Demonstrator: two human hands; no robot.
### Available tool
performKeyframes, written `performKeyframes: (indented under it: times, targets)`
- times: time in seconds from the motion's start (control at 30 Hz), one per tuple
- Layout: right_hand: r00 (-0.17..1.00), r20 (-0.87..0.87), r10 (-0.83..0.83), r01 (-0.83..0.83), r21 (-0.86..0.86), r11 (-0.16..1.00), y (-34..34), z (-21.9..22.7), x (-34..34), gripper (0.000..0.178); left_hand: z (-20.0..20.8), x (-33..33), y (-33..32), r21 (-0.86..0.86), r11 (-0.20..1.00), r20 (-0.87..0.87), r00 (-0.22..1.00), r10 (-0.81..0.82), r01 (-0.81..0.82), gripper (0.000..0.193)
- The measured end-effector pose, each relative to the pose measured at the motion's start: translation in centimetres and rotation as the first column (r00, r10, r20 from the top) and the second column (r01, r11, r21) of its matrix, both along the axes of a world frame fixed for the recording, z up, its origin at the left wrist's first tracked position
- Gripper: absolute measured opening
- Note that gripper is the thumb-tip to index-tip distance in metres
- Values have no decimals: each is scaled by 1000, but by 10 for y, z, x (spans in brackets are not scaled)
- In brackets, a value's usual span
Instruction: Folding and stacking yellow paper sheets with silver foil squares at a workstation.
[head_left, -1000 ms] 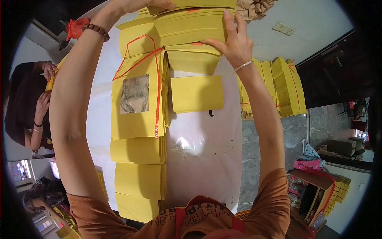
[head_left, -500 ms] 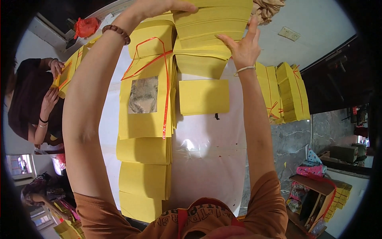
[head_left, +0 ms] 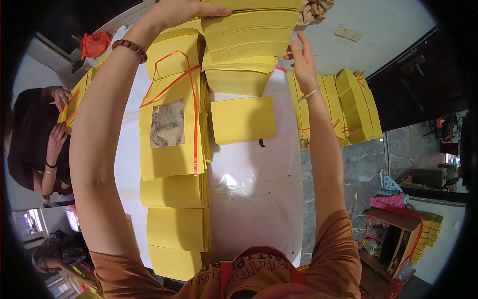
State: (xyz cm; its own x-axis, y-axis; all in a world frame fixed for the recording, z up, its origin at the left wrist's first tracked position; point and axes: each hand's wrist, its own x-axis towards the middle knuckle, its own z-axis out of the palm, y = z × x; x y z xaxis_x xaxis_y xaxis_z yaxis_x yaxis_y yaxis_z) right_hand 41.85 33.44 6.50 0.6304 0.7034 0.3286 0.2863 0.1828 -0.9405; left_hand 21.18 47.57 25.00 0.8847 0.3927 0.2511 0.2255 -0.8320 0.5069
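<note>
left hand [head_left: 186,11] is at the left of the tall yellow stack [head_left: 251,32], thumb laid across it, other fingers out of view, so whether it grips cannot be told. right hand [head_left: 303,62] is loosely spread just beside the stack's right edge; contact is unclear. the stack stands at the far end of the table [head_left: 254,214], beyond a yellow pad [head_left: 243,119]. left of the pad runs a row of overlapping yellow sheets [head_left: 174,192], with a red strip [head_left: 195,124] and silvery patch [head_left: 168,124] on top.
</note>
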Motion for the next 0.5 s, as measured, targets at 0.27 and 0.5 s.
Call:
performKeyframes:
  times: [0.27, 0.5]
  targets:
    - [973, -228, 34, -73, -165, 984, -12, 10, -1, 66, 1, -2, -16, 169, 982, -78, 993, 93, -79, 57]
    - [952, -293, 94, -140, -142, 980, -7, 22, -4, 66, -13, 1, -3, 369, 929, -45, 998, 45, -25, 62]
